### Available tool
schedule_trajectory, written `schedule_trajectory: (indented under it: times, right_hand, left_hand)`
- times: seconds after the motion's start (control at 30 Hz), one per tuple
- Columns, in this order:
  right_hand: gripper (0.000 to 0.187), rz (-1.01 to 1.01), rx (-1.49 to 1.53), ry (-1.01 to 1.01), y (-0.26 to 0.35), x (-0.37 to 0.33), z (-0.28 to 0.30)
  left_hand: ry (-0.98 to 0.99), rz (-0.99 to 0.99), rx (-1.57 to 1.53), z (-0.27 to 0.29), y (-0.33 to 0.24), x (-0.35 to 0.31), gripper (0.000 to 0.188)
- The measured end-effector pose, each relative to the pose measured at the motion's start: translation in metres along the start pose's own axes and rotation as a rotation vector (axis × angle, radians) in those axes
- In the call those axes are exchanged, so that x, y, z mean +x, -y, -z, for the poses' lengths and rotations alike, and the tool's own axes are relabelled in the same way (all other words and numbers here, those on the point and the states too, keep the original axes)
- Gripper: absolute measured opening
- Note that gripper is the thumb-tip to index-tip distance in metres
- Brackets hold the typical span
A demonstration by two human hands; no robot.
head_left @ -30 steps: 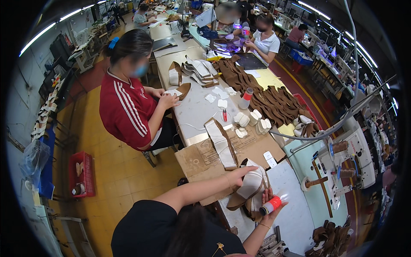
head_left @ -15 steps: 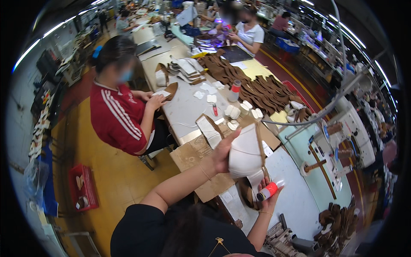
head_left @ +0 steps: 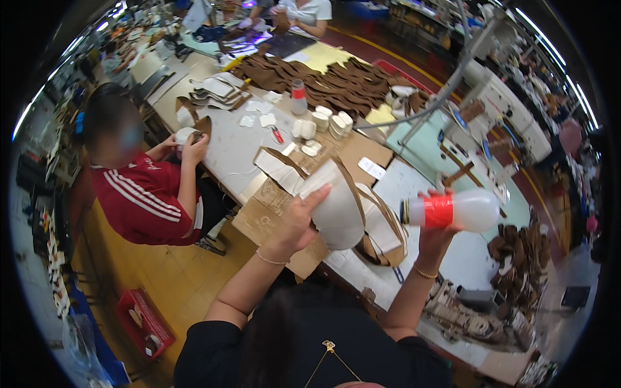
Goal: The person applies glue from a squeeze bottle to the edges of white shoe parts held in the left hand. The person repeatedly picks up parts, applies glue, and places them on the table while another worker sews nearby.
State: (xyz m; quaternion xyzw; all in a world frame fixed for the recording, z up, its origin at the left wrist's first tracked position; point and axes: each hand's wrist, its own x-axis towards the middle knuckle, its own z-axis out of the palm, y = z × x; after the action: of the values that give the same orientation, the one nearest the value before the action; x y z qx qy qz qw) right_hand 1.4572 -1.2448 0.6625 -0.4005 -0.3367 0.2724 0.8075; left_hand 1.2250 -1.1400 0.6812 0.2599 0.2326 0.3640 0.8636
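Note:
My left hand (head_left: pixel 292 225) grips a shoe upper (head_left: pixel 337 216) with a white lining and brown edges, thumb on the lining. Out to the right, my right hand (head_left: pixel 435 242) is wrapped round a translucent bottle (head_left: pixel 479 210) with a red band. The bottle lies level, its dark cap end pointing left toward the upper. Between my hands, another brown and white upper (head_left: pixel 383 236) rests on the table. A further white-lined piece (head_left: pixel 279 172) lies just beyond my left hand, on cardboard.
White pad stacks (head_left: pixel 307 129) and a second red-banded bottle (head_left: pixel 298 98) stand farther back, near rows of brown pieces (head_left: pixel 310 81). At right is a sewing machine (head_left: pixel 504 107), with a brown pile (head_left: pixel 517 258) nearer. A co-worker in red (head_left: pixel 142 200) sits left.
The bottle has been raised out to the right and turned level, away from the upper. My left hand still holds the upper. The whole view has shifted.

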Motion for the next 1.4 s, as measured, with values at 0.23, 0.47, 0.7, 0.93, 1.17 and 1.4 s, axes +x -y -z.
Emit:
schedule_trajectory:
  times: [0.23,0.47,0.7,0.93,1.17,1.4]
  right_hand:
    - [0.09,0.23,-0.03,0.158,0.013,-0.018,-0.089]
    - [0.078,0.156,-0.107,0.128,-0.007,0.0,-0.101]
    - [0.055,0.475,-0.392,0.202,-0.019,-0.002,-0.098]
    - [0.085,0.195,0.064,0.233,0.003,-0.012,-0.112]
    - [0.062,0.045,-0.192,0.404,-0.009,-0.02,-0.115]
    - [0.061,0.11,-0.111,0.524,0.003,-0.024,-0.115]
  left_hand:
    - [0.011,-0.081,0.147,-0.012,0.004,-0.017,0.036]
    - [-0.008,-0.123,0.155,0.004,0.001,-0.026,0.033]
    - [0.076,-0.026,0.017,0.014,-0.004,-0.031,0.037]
    - [0.18,0.006,-0.107,0.004,-0.01,-0.031,0.054]
    - [0.278,0.082,-0.174,-0.006,-0.011,-0.031,0.077]
    - [0.459,0.08,-0.265,-0.001,-0.013,-0.024,0.09]
